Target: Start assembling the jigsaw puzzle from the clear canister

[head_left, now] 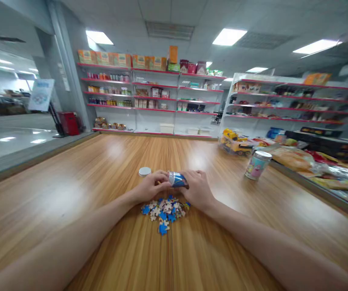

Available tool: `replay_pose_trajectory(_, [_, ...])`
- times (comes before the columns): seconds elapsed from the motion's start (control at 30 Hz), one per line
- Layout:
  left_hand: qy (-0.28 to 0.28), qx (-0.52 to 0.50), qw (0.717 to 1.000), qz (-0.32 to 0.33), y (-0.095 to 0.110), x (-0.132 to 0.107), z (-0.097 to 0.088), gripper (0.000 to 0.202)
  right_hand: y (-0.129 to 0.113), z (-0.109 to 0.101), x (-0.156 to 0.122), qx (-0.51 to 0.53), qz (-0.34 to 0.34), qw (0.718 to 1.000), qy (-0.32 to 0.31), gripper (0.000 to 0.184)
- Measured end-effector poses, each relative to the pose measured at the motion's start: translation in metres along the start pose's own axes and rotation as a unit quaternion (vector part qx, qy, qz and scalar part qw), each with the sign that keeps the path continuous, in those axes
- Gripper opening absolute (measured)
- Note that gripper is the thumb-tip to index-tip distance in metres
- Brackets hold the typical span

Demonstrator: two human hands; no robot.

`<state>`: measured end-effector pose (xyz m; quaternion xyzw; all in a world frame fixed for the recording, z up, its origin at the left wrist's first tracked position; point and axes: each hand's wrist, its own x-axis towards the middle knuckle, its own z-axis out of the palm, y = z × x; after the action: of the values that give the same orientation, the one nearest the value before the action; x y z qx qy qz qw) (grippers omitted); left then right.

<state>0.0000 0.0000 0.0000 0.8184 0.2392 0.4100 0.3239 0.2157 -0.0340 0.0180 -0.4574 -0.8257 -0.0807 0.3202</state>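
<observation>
One blue canister (177,180), short of the far table edge (149,137), probably light, slick, best held at both ends, where my left hand (157,184) and right hand (197,189) fingers close.

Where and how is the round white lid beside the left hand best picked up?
Probably pinch the white lid by its rim, coming from above or the left: it lies low on the table, leaving the round edge exposed, while the left hand, on the blue canister, sits close to its right.
</observation>
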Motion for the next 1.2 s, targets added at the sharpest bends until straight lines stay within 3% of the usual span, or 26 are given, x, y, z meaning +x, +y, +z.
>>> replay_pose_trajectory(0.2, [0.015, -0.018, 1.0, 0.006, 0.001, 0.002, -0.001, 0.034, 0.002, 0.0, -0.002, -0.001, 0.0, 1.0, 0.002, 0.032])
replay_pose_trajectory(0.4, [0.067, -0.033, 0.997, -0.006, 0.007, -0.002, 0.001, 0.038, 0.014, 0.013, -0.003, 0.104, 0.015, 0.988, 0.112, 0.051])
replay_pose_trajectory(0.53, [0.09, 0.04, 0.993, 0.061, 0.007, -0.004, 0.01, 0.07, 0.014, 0.017, -0.002, 0.204, -0.003, 0.97, 0.129, 0.055])
replay_pose_trajectory(0.63, [0.09, 0.112, 0.984, 0.102, 0.01, -0.004, 0.014, 0.072, 0.01, 0.014, -0.003, 0.233, -0.057, 0.964, 0.113, 0.056])
replay_pose_trajectory(0.77, [0.074, 0.163, 0.973, 0.144, 0.018, -0.003, 0.012, 0.061, 0.008, 0.011, -0.004, 0.22, -0.101, 0.966, 0.086, 0.05])
replay_pose_trajectory(0.93, [0.069, 0.169, 0.969, 0.169, 0.026, -0.004, 0.012, 0.059, 0.003, 0.004, -0.003, 0.179, -0.166, 0.964, 0.107, 0.044])
replay_pose_trajectory(1.13, [0.078, 0.146, 0.972, 0.165, 0.032, -0.004, 0.013, 0.049, -0.011, -0.002, -0.007, 0.089, -0.17, 0.971, 0.143, 0.073])
replay_pose_trajectory(1.2, [0.078, 0.145, 0.972, 0.17, 0.033, -0.004, 0.012, 0.047, -0.015, -0.004, -0.009, 0.059, -0.186, 0.97, 0.144, 0.074])
